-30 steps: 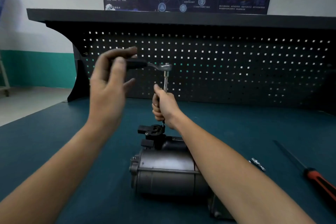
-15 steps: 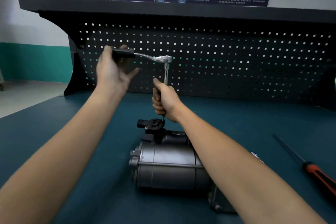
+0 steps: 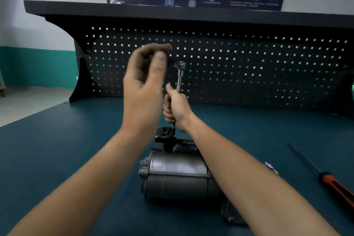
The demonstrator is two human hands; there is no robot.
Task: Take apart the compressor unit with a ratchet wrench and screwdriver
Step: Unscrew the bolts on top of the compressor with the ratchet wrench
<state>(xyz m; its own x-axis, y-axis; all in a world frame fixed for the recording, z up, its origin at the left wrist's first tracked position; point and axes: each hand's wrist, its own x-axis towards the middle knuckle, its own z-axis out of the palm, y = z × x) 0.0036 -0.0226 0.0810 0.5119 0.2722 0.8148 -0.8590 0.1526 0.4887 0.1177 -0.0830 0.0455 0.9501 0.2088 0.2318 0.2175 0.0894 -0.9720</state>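
Observation:
The grey cylindrical compressor unit lies on the teal bench top, with a black fitting at its far end. A ratchet wrench stands upright over that fitting on a long extension. My right hand grips the extension just above the fitting. My left hand is raised and blurred in front of the wrench handle, fingers curled round it; the handle itself is mostly hidden behind the hand.
A red-and-black screwdriver lies on the bench at the right. A small metal bolt lies beside my right forearm. A black pegboard with a shelf on top closes off the back of the bench.
My left hand has swung the wrench handle from the far left round towards me and to the right. My right hand keeps its grip on the extension.

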